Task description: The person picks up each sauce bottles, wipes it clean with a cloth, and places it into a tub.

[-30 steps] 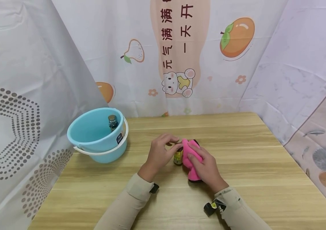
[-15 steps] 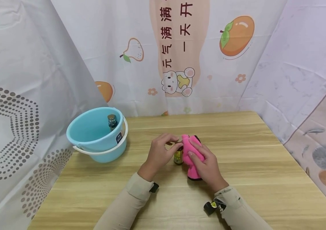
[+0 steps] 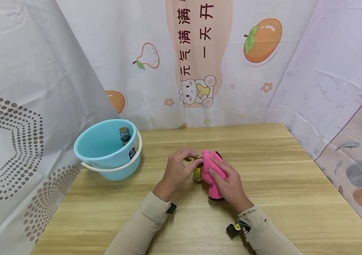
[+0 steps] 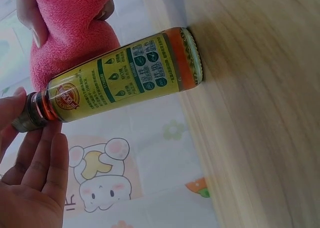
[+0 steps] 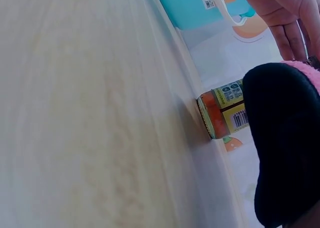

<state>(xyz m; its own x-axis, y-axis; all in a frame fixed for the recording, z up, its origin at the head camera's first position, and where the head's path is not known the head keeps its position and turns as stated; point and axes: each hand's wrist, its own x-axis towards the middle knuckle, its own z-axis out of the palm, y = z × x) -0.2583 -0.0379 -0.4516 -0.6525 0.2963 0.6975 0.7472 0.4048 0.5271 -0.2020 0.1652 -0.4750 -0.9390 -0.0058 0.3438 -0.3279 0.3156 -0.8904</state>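
A small glass bottle (image 3: pixel 197 175) with a yellow-green label stands upright on the wooden table. My left hand (image 3: pixel 179 168) pinches its dark metal cap (image 4: pixel 31 113) between thumb and fingers. Orange-red content shows near the bottle's base in the left wrist view. On the other side, my right hand (image 3: pixel 230 182) grips a bunched pink fluffy cloth (image 3: pixel 212 174) against the bottle's side. The black part of the cloth (image 5: pixel 285 143) fills much of the right wrist view and hides the bottle's upper part and most of the right hand.
At the table's left stands a light blue bucket (image 3: pixel 107 159) with a white handle (image 3: pixel 124 165). Inside it leans another bottle (image 3: pixel 124 135) with a gold cap. A printed curtain (image 3: pixel 155 88) hangs behind the table's back edge.
The pink cloth and right-hand fingers have shifted slightly against the bottle. The left hand has stayed at the cap, and the bottle has kept its place.
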